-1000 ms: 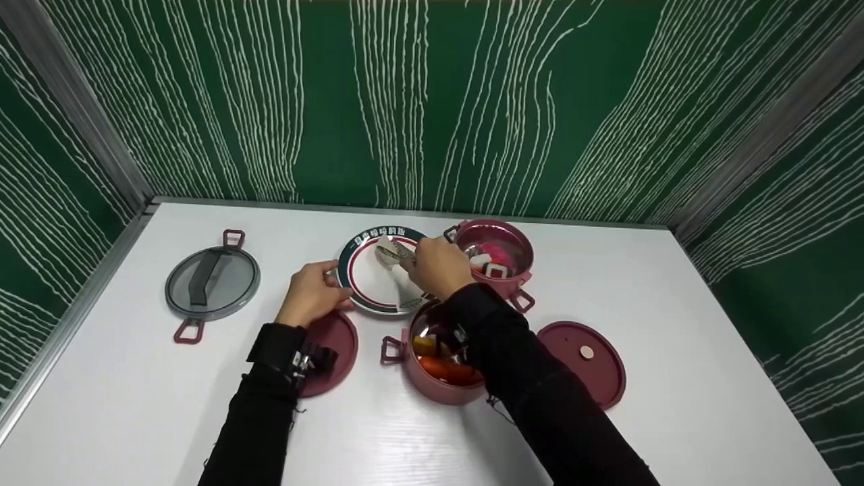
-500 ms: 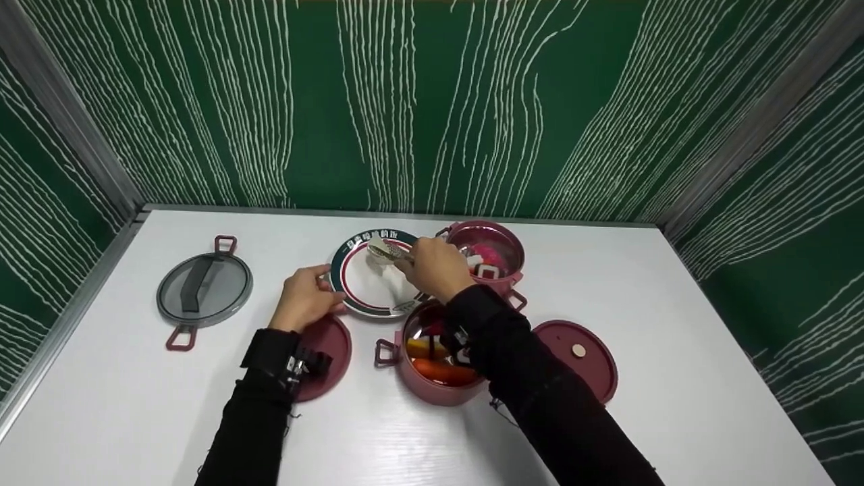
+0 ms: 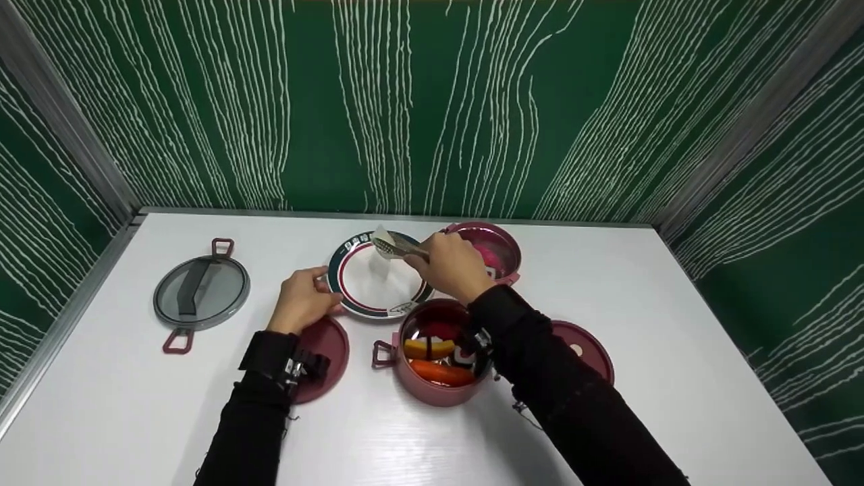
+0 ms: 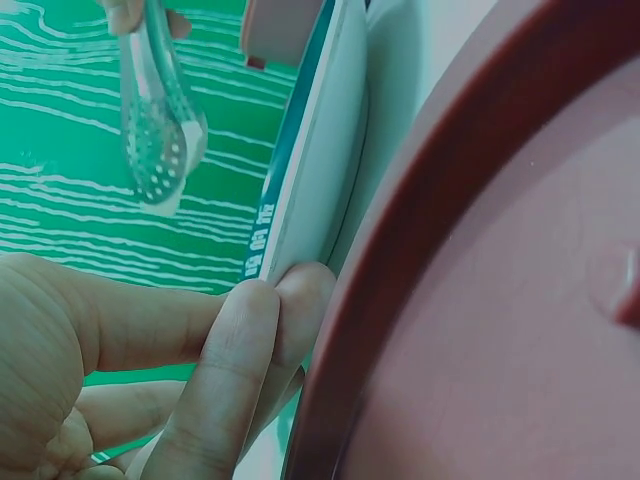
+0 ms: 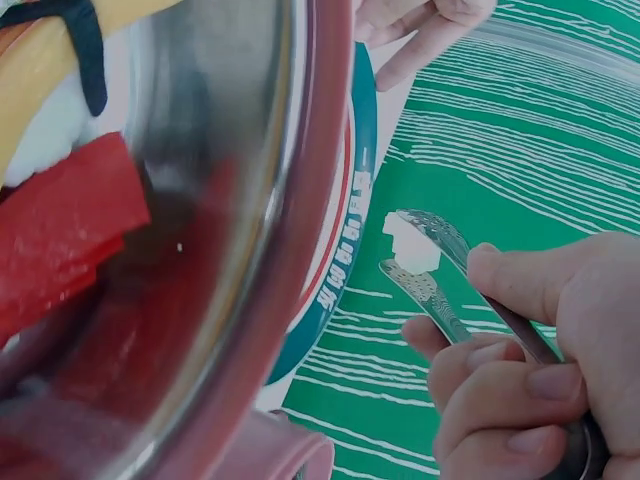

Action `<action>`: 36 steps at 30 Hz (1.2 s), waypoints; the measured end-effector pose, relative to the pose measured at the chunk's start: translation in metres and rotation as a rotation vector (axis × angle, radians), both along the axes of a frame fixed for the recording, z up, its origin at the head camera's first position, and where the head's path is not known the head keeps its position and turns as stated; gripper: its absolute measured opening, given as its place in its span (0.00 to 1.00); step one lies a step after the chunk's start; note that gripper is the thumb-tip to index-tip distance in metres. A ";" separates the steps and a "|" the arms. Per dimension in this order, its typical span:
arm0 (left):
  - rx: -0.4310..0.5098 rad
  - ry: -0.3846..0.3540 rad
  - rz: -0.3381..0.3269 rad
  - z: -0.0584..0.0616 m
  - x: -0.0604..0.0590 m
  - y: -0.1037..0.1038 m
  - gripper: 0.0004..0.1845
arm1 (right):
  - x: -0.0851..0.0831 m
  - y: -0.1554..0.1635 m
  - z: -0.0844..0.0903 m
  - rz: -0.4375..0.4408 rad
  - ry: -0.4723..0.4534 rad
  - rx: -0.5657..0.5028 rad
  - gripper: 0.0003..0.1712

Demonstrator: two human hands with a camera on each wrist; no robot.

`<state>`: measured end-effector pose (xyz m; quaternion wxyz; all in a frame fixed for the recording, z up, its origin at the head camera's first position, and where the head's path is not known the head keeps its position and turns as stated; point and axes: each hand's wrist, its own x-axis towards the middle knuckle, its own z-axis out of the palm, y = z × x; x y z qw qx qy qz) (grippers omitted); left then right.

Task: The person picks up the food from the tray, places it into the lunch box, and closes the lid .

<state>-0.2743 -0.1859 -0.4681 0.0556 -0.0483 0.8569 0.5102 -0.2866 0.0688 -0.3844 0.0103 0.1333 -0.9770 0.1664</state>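
Observation:
In the head view my left hand (image 3: 302, 300) pinches the near-left rim of a white plate (image 3: 364, 283) with a dark green border. My right hand (image 3: 457, 266) grips metal serving tongs (image 3: 405, 248) above the plate. Between the perforated tong ends is a small white piece (image 5: 412, 250), clearest in the right wrist view; its kind cannot be told. The front red pot (image 3: 439, 395) contains a yellow piece with a dark band (image 3: 428, 349) and an orange, carrot-like piece (image 3: 442, 373). Behind my right hand, a second red pot (image 3: 509, 253) shows a pink item inside, partly hidden.
A glass lid (image 3: 226, 287) with a dark handle lies at the left. One red lid (image 3: 334, 358) is under my left wrist. Another red lid (image 3: 590, 347) lies at the right, partly covered by my right sleeve. A green wall borders the table's back edge.
My right hand has shifted right and lifted the tongs with the white piece toward the plate's far rim. More of the front pot now shows. My left hand stays at the plate's rim.

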 end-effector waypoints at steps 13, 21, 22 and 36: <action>0.023 0.001 0.008 -0.001 0.000 0.000 0.37 | 0.005 0.032 0.006 0.017 0.005 -0.065 0.19; 0.023 0.001 0.007 0.000 0.001 -0.001 0.37 | 0.003 0.059 0.008 0.022 0.061 -0.097 0.16; 0.018 0.005 0.005 0.000 0.000 -0.002 0.37 | 0.004 0.063 0.008 0.026 0.073 -0.099 0.16; 0.091 0.001 -0.002 -0.003 -0.001 -0.001 0.37 | 0.000 0.115 0.001 -0.048 0.073 -0.115 0.17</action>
